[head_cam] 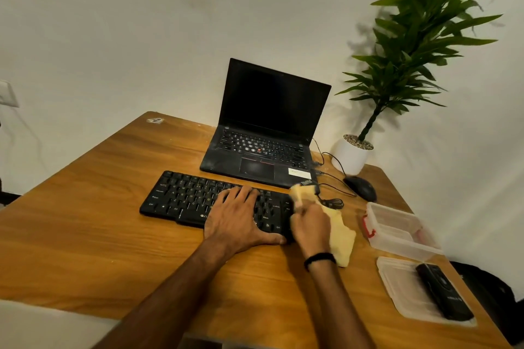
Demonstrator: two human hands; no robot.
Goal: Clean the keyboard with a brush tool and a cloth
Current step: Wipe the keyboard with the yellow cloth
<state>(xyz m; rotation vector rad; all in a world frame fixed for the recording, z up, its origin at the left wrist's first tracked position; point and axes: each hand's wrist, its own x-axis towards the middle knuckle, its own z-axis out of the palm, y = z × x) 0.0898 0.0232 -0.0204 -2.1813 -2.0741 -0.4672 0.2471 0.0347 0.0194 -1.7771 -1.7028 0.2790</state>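
Left hand (238, 215): lying palm-down on the right half of the flat black computer keyboard (181, 198), fingers (246, 193) straight and slightly spread, forearm reaching in from below.
Right hand (312, 227): curling its fingers around the crumpled pale-yellow cloth (341, 238), holding it at the keyboard's right end.
Keyboard: sitting on the brown wooden tabletop (85, 221), just in front of the open black laptop (266, 127).
Cloth: trailing from the hand down onto the tabletop.
Far right: a black oblong object (443, 292) is lying on a clear plastic lid (397, 283).
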